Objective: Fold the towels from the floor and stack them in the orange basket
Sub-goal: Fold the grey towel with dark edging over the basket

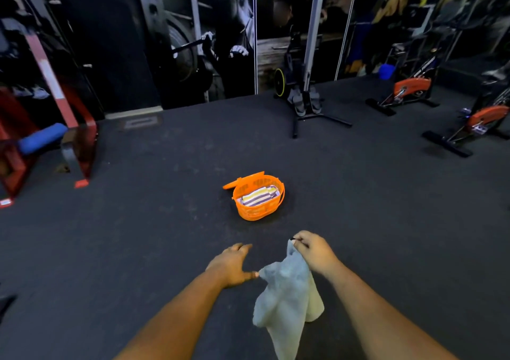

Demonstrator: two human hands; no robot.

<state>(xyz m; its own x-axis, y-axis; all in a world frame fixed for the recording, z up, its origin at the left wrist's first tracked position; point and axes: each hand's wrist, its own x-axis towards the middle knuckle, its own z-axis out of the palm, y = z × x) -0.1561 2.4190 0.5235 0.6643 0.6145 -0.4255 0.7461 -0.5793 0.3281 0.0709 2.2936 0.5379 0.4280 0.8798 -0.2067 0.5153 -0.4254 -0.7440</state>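
One striped towel [259, 195] lies already folded inside the orange basket [258, 212] on the floor, while the right hand [314, 252] pinches a corner of a hanging, unfolded grey towel [284, 299] (the left hand [234, 265] is open, thumb touching its edge), so folding and stacking this one remain.

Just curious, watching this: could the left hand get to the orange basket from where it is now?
Probably yes. The left hand is open and holds nothing, and only bare floor lies between it and the orange basket, whose lid is open.
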